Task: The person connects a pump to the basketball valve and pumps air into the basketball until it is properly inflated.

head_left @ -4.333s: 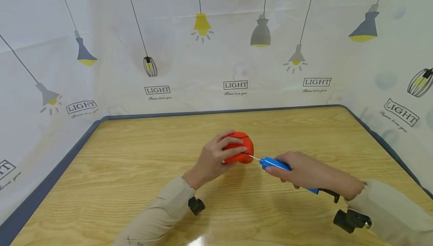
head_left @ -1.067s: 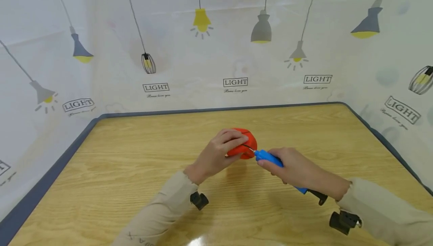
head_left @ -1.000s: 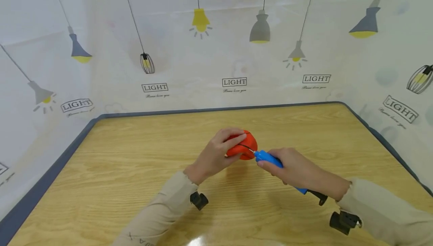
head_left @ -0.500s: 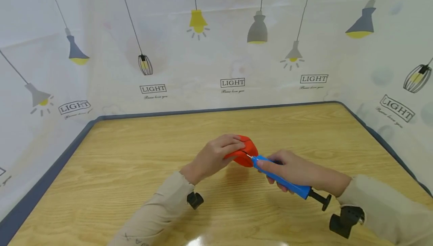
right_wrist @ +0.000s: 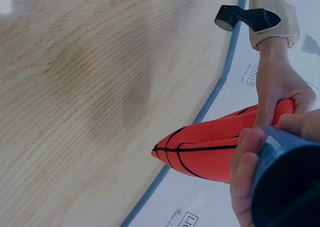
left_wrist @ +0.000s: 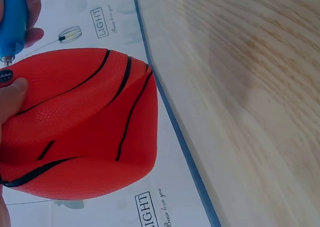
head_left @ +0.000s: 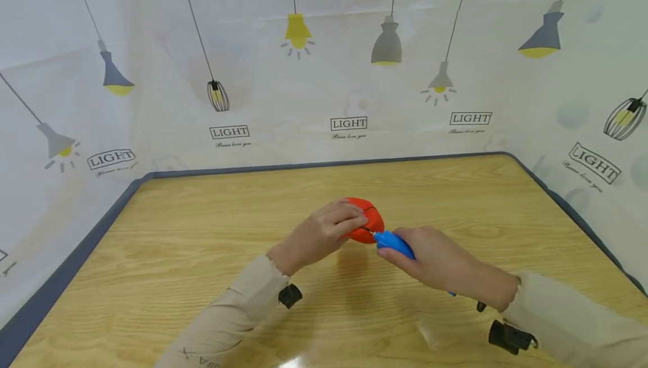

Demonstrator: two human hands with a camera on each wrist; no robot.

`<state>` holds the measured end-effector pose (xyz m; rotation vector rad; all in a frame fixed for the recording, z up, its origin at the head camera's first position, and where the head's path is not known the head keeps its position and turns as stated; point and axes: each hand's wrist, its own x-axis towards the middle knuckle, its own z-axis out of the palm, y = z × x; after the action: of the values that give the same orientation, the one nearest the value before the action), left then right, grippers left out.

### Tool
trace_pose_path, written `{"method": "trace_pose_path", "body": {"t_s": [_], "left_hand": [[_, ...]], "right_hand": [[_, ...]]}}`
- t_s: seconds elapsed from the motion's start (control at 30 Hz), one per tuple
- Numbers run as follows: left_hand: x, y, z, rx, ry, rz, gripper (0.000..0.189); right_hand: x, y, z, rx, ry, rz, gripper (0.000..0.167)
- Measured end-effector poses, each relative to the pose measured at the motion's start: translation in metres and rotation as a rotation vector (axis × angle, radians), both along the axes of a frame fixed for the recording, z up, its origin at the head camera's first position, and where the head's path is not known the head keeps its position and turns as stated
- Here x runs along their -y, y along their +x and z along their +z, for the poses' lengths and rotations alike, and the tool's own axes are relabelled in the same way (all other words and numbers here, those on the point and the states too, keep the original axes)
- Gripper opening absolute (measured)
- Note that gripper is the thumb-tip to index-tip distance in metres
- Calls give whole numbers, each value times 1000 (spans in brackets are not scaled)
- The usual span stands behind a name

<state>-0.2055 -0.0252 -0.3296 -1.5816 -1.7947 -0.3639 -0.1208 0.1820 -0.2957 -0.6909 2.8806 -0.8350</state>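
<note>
A deflated red basketball (head_left: pixel 372 221) with black seams is held above the table in my left hand (head_left: pixel 324 230), fingers over its top. The left wrist view shows the ball (left_wrist: pixel 90 132) caved in by a deep fold, with my thumb (left_wrist: pixel 12 97) pressing near a small dark oval mark. My right hand (head_left: pixel 440 258) grips a blue hand pump (head_left: pixel 395 244) on the right. The pump's thin needle meets the ball beside that mark; how deep it goes cannot be told. In the right wrist view the pump (right_wrist: pixel 285 177) appears end-on, in front of the ball (right_wrist: pixel 200 147).
Beneath both hands lies a wood-grain table (head_left: pixel 202 227) with a dark blue edge (head_left: pixel 273 169). Pale sheeting printed with lamps (head_left: pixel 298 92) surrounds it at the back and sides. A small black camera (head_left: pixel 290 296) sits on the left cuff, another camera (head_left: pixel 511 337) on the right.
Less needle shows than several seconds ago. Since half a second ago, my right hand has turned over the pump, hiding most of its barrel and black handle. The ball has tilted and risen slightly.
</note>
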Motion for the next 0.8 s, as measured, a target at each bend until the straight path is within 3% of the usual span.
{"method": "trace_pose_path", "body": {"t_s": [0.3,0.6,0.8], "left_hand": [[-3,5,0,-24,-30,5,29],[-3,5,-2,-23,-20,14,31],[-4,1,0,-16,63,-24,33]], "right_hand": [[-1,0,-3,42,-60,47,36],[-2,-2,-4,149,-152,57,36],[-6,-7,-5,242,-247,56,33]]}}
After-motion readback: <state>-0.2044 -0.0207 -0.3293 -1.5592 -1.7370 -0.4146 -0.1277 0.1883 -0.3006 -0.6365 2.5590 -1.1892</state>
